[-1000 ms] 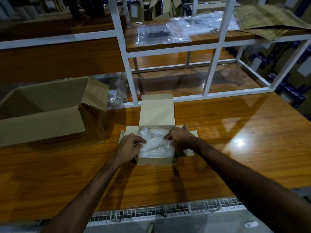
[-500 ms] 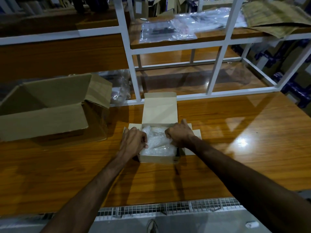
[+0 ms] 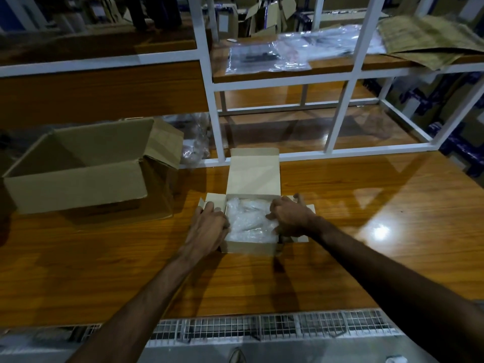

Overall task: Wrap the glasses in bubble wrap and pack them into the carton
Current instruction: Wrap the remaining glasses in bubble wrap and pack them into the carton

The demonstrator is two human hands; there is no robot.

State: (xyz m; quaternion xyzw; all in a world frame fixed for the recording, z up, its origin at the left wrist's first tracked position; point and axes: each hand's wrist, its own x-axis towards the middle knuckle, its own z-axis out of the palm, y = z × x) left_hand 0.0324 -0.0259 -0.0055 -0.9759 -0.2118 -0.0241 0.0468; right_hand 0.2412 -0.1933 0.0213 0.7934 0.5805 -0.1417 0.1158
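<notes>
While the small pale cardboard carton (image 3: 248,242) sits open on the glossy brown wooden table (image 3: 366,231), its lid flap standing up at the far side, the head view shows a white bubble-wrapped bundle (image 3: 247,218) lying inside it — the glasses themselves cannot be made out through the wrap. The left hand (image 3: 208,226) rests on the carton's left edge and side flap, fingers loosely bent, touching the wrap. The right hand (image 3: 290,218) curls its fingers into the bundle's right side, over the right flap. A larger open brown cardboard box (image 3: 78,179) stands to the left — well apart
</notes>
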